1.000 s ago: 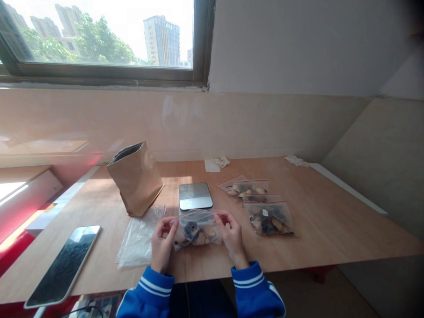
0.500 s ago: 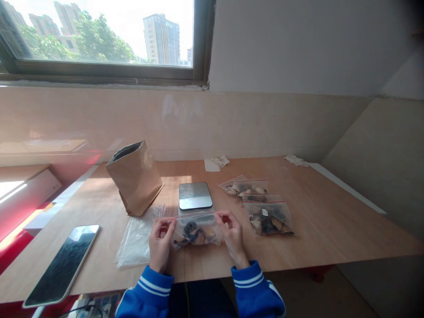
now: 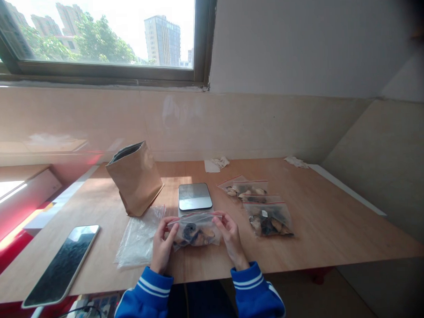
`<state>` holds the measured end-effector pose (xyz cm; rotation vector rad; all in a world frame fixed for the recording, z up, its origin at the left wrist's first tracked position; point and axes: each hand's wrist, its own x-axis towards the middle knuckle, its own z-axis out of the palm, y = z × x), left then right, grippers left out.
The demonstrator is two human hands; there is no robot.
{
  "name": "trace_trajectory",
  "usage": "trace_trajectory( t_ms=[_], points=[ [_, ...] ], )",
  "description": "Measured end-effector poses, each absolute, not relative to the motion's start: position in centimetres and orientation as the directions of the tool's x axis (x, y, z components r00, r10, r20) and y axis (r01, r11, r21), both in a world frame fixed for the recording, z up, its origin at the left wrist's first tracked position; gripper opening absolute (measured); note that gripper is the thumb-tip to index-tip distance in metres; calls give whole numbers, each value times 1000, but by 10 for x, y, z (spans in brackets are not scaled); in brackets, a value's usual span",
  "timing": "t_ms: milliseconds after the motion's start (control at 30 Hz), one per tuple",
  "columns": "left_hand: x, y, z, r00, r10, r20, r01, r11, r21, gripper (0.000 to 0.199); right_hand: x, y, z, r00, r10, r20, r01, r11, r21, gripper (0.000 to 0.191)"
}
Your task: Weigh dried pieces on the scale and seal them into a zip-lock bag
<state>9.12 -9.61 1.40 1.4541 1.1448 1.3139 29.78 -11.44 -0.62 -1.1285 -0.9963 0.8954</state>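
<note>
We hold a small zip bag (image 3: 196,230) of dark and tan pieces by its top edge. Our left hand (image 3: 162,243) pinches the left end and our right hand (image 3: 229,235) pinches the right end. The bag sits low over the wooden table (image 3: 323,229), just in front of the little scale (image 3: 195,196). More filled bags (image 3: 269,218) lie to the right.

The bench (image 3: 323,229) is pale orange-brown wood grain. The zip bag (image 3: 196,230) is clear with a thin red seal line, holding black and tan pieces. The sleeves (image 3: 148,297) are bright blue with white cuff stripes. The paper pouch (image 3: 135,178) is plain kraft brown, the scale (image 3: 195,196) silver-grey, and the phone (image 3: 62,264) glossy black.
</note>
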Motion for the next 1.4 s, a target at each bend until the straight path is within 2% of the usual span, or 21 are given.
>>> trace_trajectory(
  t_ms=[367,633,1000,1200,1400],
  points=[
    [92,-96,14,40,960,276,125,-279,952,17,295,-114,-4,325,917,233,29,237,-971,24],
    [91,-96,12,10,955,296,175,-293,940,19,298,-113,-6,319,900,297,64,292,-954,19],
    [91,-95,14,-5,959,285,158,-280,947,20,296,-118,1,311,926,216,5,226,-974,23],
    [93,-99,22,66,970,235,93,-241,966,24,293,-121,7,193,961,200,-109,223,-969,26],
    [95,-99,20,125,966,226,127,-241,962,21,291,-120,8,169,951,259,-30,267,-963,20]
  ],
)
